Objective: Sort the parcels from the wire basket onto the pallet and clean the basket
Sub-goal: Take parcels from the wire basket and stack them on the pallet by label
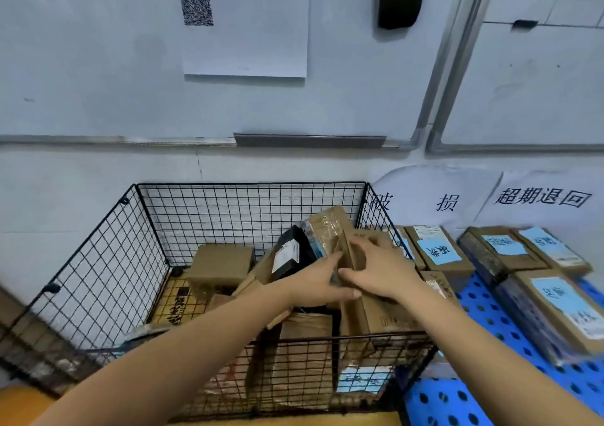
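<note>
A black wire basket [98, 272] stands against the wall and holds several cardboard parcels. Both my hands reach into its right half. My left hand [313, 282] and my right hand [382, 269] clasp one upright brown cardboard parcel [376, 314] from either side, near its top. Behind it lean a tape-wrapped brown parcel [327, 226] and a black parcel [289, 252] with a white label. A square brown box [222, 264] lies further left in the basket. To the right lies the blue perforated pallet [483, 402].
On the pallet sit several brown parcels with blue paper tags [438, 251], in rows under wall signs with Chinese characters [542, 197]. A whiteboard with a sheet bearing a QR code [245, 23] hangs above. A yellow surface [23, 406] shows at the lower left.
</note>
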